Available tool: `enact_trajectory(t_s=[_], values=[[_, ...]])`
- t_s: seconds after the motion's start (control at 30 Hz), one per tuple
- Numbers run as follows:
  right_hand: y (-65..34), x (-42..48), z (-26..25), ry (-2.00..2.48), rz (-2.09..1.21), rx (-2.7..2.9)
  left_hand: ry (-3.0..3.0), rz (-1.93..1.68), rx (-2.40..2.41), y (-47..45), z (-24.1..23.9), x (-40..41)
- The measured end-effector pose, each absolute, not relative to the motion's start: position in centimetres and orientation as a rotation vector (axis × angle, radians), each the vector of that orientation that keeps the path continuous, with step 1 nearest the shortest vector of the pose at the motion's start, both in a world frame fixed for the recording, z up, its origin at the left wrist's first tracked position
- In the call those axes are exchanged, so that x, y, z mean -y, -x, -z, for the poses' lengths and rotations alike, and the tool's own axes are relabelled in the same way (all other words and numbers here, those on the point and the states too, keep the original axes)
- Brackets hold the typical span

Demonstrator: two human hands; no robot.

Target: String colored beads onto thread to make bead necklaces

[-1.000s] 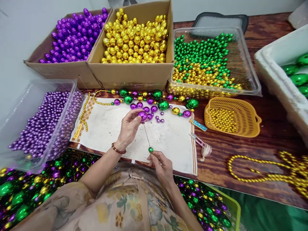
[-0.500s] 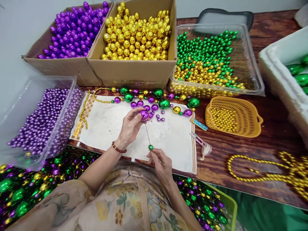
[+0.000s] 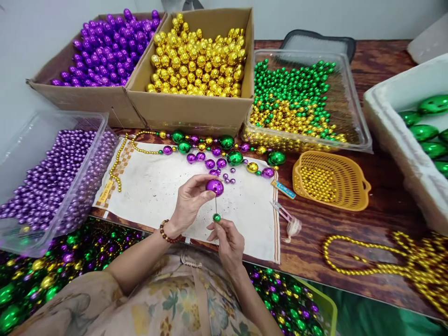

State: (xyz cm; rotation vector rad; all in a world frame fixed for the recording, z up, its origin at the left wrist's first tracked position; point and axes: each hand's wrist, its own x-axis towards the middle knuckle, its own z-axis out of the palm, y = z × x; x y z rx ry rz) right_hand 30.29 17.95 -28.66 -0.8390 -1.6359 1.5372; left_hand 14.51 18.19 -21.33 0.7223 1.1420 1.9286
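Note:
Between the thumb and fingers of my left hand (image 3: 189, 198) is a shiny purple bead (image 3: 214, 187). From under it a thin needle (image 3: 216, 206) runs down to a small green bead (image 3: 216, 217). My right hand (image 3: 229, 242) pinches the needle's lower end, just at the green bead; the fingertips partly hide the grip. Beyond my hands, several loose purple beads (image 3: 209, 164) and a few smaller lilac beads (image 3: 226, 176) lie on the white cloth (image 3: 150, 186). Behind them stretches a strand of green, gold and purple beads (image 3: 235, 158).
Cardboard boxes of purple beads (image 3: 112, 46) and gold beads (image 3: 199, 60) stand behind. A clear tub (image 3: 100, 140) is left, another tub (image 3: 364, 135) back right. Right of the cloth are a yellow basket (image 3: 350, 184), small snips (image 3: 289, 219) and gold bead strings (image 3: 371, 270).
The purple bead in my left hand and the green bead at my right fingertips are closer together, with less needle showing between them. The whole view has shifted slightly.

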Motion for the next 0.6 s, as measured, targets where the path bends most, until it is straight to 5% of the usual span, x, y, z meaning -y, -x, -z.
enact_trajectory(t_s=[0.6], values=[[-29.4,-19.8,26.6,0.966,-1.871,1.270,-0.566,-1.677,-1.262,-15.9,23.7,-18.2]])
